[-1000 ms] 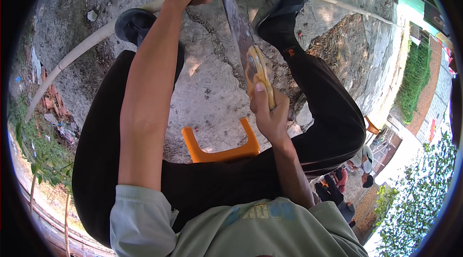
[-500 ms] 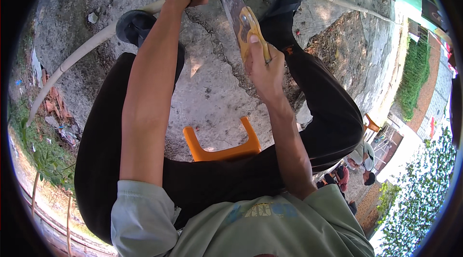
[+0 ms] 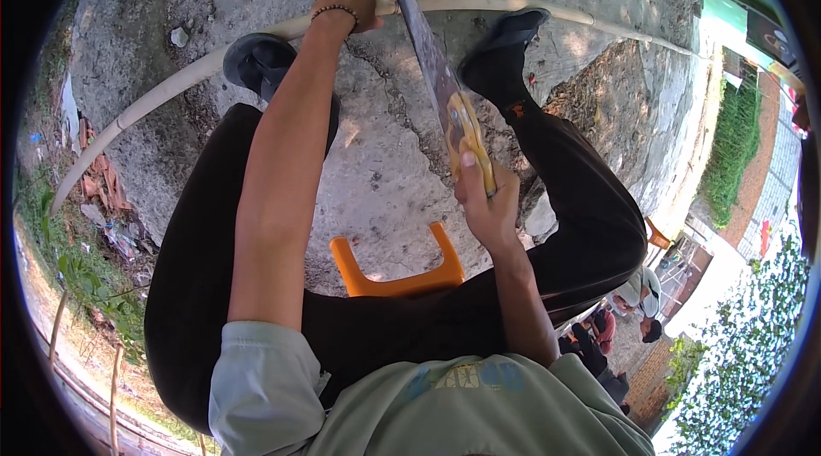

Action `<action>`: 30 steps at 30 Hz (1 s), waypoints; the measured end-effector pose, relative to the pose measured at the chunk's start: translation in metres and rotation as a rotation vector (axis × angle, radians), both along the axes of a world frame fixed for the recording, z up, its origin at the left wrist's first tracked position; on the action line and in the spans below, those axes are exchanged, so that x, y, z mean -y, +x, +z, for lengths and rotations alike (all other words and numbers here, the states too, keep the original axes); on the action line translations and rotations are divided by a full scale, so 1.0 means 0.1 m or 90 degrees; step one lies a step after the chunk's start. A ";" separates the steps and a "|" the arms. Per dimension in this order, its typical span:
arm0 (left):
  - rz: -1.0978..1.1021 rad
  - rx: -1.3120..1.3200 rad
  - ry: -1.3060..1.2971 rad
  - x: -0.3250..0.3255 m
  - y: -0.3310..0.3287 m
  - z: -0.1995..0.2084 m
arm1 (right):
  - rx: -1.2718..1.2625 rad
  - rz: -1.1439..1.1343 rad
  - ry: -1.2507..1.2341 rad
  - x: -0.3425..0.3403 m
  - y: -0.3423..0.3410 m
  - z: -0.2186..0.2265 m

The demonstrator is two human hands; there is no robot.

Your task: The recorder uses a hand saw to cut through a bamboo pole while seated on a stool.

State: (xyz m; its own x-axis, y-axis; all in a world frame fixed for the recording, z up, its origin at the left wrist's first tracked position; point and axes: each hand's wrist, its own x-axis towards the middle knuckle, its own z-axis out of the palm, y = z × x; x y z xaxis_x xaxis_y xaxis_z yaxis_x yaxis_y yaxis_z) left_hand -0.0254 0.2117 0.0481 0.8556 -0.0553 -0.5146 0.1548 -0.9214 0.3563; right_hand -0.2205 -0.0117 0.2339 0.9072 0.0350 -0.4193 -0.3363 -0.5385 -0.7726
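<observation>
A long pale bamboo pole [image 3: 470,1] lies across the concrete ahead of me, bent by the fisheye view. My left hand [image 3: 352,7], with a beaded bracelet at the wrist, is closed around it. In my right hand [image 3: 489,204] is the yellow handle of a handsaw [image 3: 424,50], thumb along its side. The saw's blade crosses the pole just right of my left hand, and its far end runs out at the top edge. My left shoe [image 3: 256,62] and right shoe [image 3: 505,38] are at the pole, either side of the cut point.
An orange plastic stool [image 3: 398,287] shows partly beneath my legs. Cracked concrete [image 3: 376,174] spreads between my feet. Rubble and broken bricks [image 3: 104,182] lie at far left beside plants. Other people [image 3: 641,293] are at the lower right, with a grass strip [image 3: 737,148] beyond.
My right hand has drawn the saw back toward my body, so more of the blade shows on the near side of the pole. My left hand keeps its hold; the view has shifted slightly.
</observation>
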 end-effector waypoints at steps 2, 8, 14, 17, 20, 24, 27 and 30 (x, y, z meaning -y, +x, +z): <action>-0.015 -0.023 -0.002 -0.11 0.02 -0.02 | -0.052 -0.096 0.070 0.08 -0.37 0.27; -0.011 0.061 -0.006 0.05 0.05 -0.14 | -0.006 -0.017 0.043 -0.11 0.44 -0.18; -0.008 0.057 0.009 -0.04 0.01 -0.11 | -0.030 -0.039 0.030 0.13 -0.39 0.18; -0.014 0.031 0.010 0.03 0.08 -0.05 | -0.032 0.000 0.005 0.15 -0.35 0.23; -0.040 0.090 -0.011 -0.04 0.05 -0.20 | 0.012 0.020 -0.006 -0.02 0.23 -0.14; -0.041 0.045 0.043 -0.02 -0.01 -0.15 | -0.021 0.035 -0.031 -0.02 0.08 0.01; -0.046 0.026 0.049 -0.07 0.00 -0.09 | 0.025 0.015 -0.018 0.19 -0.46 0.21; -0.023 0.008 0.049 -0.01 0.08 -0.09 | -0.015 -0.018 0.043 0.07 -0.13 0.03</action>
